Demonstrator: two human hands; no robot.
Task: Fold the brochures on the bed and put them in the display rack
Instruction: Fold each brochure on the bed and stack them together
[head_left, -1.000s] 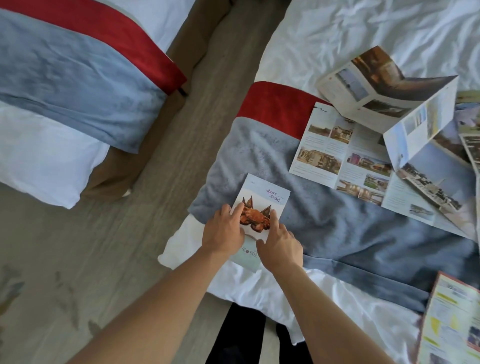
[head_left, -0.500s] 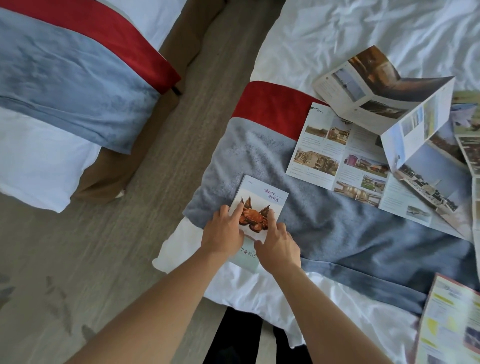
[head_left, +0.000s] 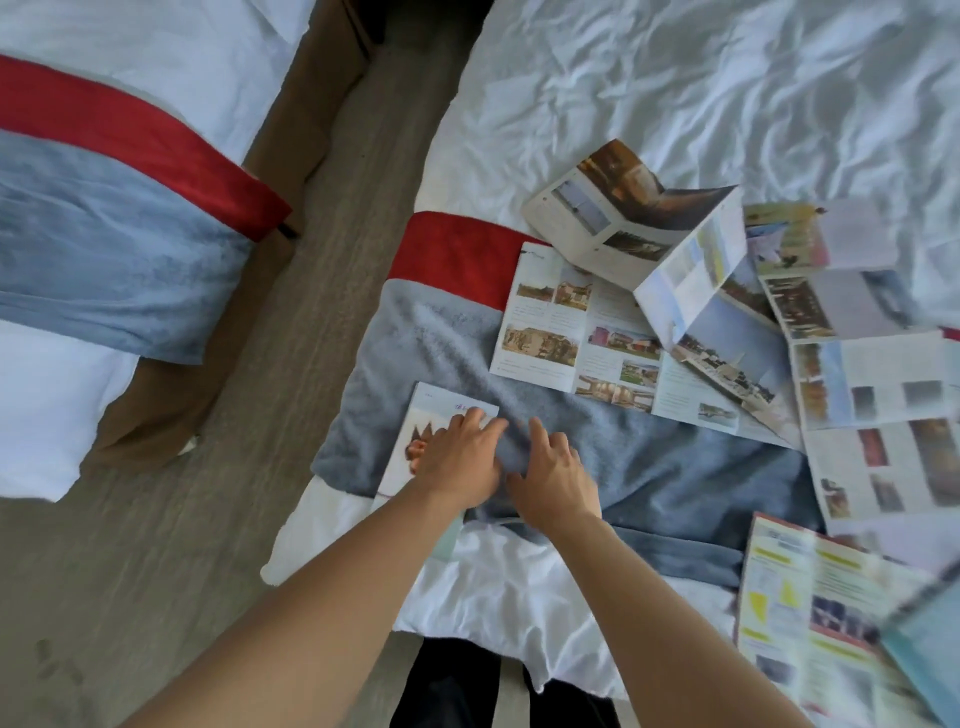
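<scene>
Paper brochure (head_left: 436, 415) under left hand (head_left: 457, 460) (folded); right hand (head_left: 553, 478) beside.

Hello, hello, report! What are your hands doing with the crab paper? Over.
Left hand flat on folded crab-picture brochure. Right hand open on grey blanket. Nothing blocking.

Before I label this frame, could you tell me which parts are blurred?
Head view: the brochures at the right edge and the yellow brochure are motion-smeared; the crab brochure is soft; the wrinkled white sheet is sharper.
</scene>
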